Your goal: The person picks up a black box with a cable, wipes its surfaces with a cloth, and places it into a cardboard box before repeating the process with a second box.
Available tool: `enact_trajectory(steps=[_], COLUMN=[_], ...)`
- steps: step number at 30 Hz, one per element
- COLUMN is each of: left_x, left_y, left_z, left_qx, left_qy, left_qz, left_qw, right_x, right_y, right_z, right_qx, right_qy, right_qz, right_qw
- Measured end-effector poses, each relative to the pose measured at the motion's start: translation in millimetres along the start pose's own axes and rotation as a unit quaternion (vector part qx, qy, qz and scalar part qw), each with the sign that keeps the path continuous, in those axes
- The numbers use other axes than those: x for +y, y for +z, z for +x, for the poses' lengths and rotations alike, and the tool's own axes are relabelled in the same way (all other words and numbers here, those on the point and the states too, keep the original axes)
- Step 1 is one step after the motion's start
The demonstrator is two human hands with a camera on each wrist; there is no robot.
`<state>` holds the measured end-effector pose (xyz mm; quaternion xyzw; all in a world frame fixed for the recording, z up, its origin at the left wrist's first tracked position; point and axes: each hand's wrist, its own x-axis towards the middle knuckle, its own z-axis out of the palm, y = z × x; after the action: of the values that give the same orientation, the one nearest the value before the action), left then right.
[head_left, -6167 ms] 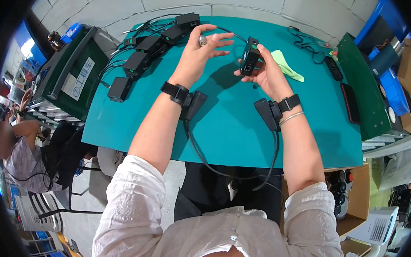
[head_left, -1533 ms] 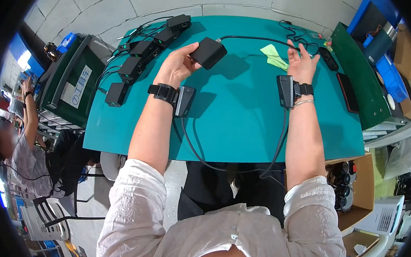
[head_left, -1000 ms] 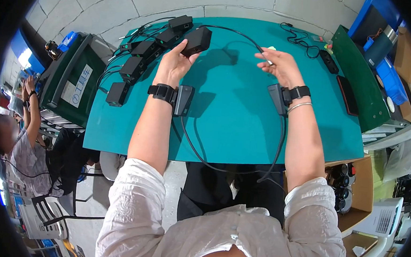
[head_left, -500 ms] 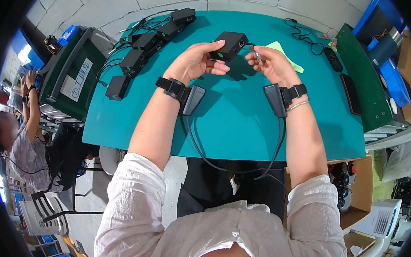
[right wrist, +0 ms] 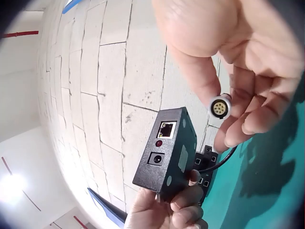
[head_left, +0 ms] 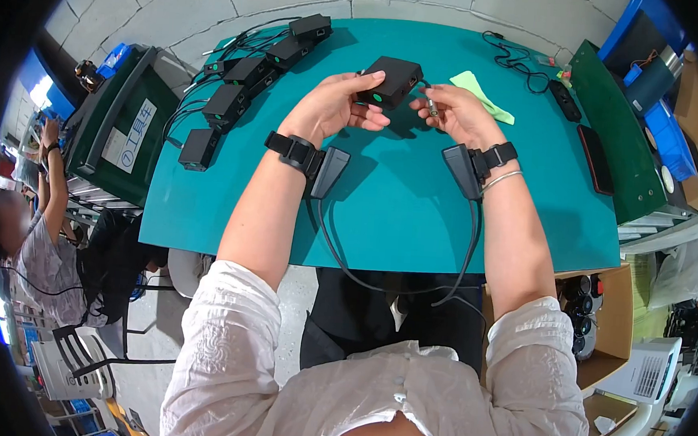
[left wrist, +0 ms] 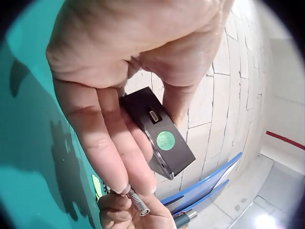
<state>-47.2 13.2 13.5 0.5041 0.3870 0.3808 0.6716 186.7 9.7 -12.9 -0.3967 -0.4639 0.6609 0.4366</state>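
Observation:
My left hand [head_left: 328, 105] grips a small black box [head_left: 393, 78] above the table, thumb on top and fingers below. In the left wrist view, one narrow side of the box carries a round green sticker [left wrist: 166, 140] and a small slot. The right wrist view shows a network socket [right wrist: 166, 130], a red light and a round power jack on another side. Close by on the right, my right hand [head_left: 463, 115] pinches a round metal cable connector [right wrist: 220, 108], its several pins facing the camera. A black cable [right wrist: 219, 166] runs behind the box.
Similar black boxes [head_left: 226, 103] with cables line the table's left side. A light green cloth [head_left: 484, 97] lies beyond my right hand. Along the right are a power strip [head_left: 565, 101], a dark phone-like slab [head_left: 595, 159] and a green panel [head_left: 621, 147]. Another person sits far left.
The box went from my right hand to my left. My right hand stretched out along the cable, then came back with the connector beside the box; since half a second ago it has shifted slightly left.

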Motion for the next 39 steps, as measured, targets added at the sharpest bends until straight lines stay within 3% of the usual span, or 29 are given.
enact_trajectory(steps=[4, 10, 15, 17, 18, 20, 21, 23, 25, 27, 29, 30, 32, 34, 37, 39], left_x=[-1.2, 1.5, 3.7, 3.6, 2.9, -1.3, -1.7, -2.3, -9.9, -10.1, -12.5, -10.3, -7.3, -16.4, -14.5, -10.7], left_y=[0.1, -3.1, -4.9, -4.1, -1.7, 5.2, 8.2, 16.6, 15.9, 9.4, -10.7, -19.8, -24.3, -56.9, -63.5, -52.0], left_z=[3.0, 6.8, 7.2, 8.6, 7.9, 7.8, 8.4, 2.6, 8.1, 10.4, 20.2, 21.2, 20.5, 30.0, 27.2, 21.5], left_qx=[-0.010, 0.030, 0.022, 0.022, 0.020, 0.013, -0.002, -0.035, -0.031, -0.056, -0.043, -0.004, 0.061, 0.064, 0.104, 0.132], left_qy=[0.033, 0.182, 0.229, 0.234, 0.230, 0.216, 0.202, 0.163, 0.168, 0.117, 0.109, 0.088, 0.057, 0.058, 0.073, 0.136], left_qz=[-0.048, -0.167, -0.150, -0.128, -0.088, -0.038, -0.014, -0.039, -0.037, -0.142, -0.150, -0.248, -0.407, -0.393, -0.358, -0.330], left_qw=[0.998, 0.968, 0.962, 0.964, 0.969, 0.976, 0.979, 0.985, 0.985, 0.981, 0.982, 0.965, 0.910, 0.916, 0.925, 0.925], right_x=[8.3, 16.6, 11.3, 7.1, 1.5, -6.5, -4.5, 3.6, 6.4, 4.6, -0.9, -5.0, -14.6, -21.3, -29.0, -30.7], right_y=[-4.3, -10.7, -0.3, 12.2, 22.7, 44.2, 52.7, 69.9, 65.6, 61.5, 57.7, 54.7, 46.7, 38.5, 25.7, 14.5], right_z=[6.3, 16.8, 13.9, 10.3, 4.5, -6.7, -9.7, -16.8, -15.5, -16.8, -20.7, -22.4, -26.1, -29.8, -33.2, -32.1], right_qx=[0.037, 0.111, 0.128, 0.162, 0.162, 0.123, 0.113, 0.180, 0.173, 0.167, 0.077, 0.077, -0.024, -0.060, -0.104, -0.106], right_qy=[-0.020, -0.092, -0.120, -0.302, -0.302, -0.460, -0.462, -0.385, -0.350, -0.316, -0.339, -0.339, -0.332, -0.299, -0.237, -0.204], right_qz=[-0.031, -0.137, -0.165, -0.295, -0.295, -0.479, -0.517, -0.595, -0.589, -0.581, -0.576, -0.575, -0.589, -0.586, -0.575, -0.561], right_qw=[0.999, 0.980, 0.971, 0.892, 0.892, 0.737, 0.712, 0.682, 0.708, 0.731, 0.740, 0.740, 0.736, 0.751, 0.776, 0.796])
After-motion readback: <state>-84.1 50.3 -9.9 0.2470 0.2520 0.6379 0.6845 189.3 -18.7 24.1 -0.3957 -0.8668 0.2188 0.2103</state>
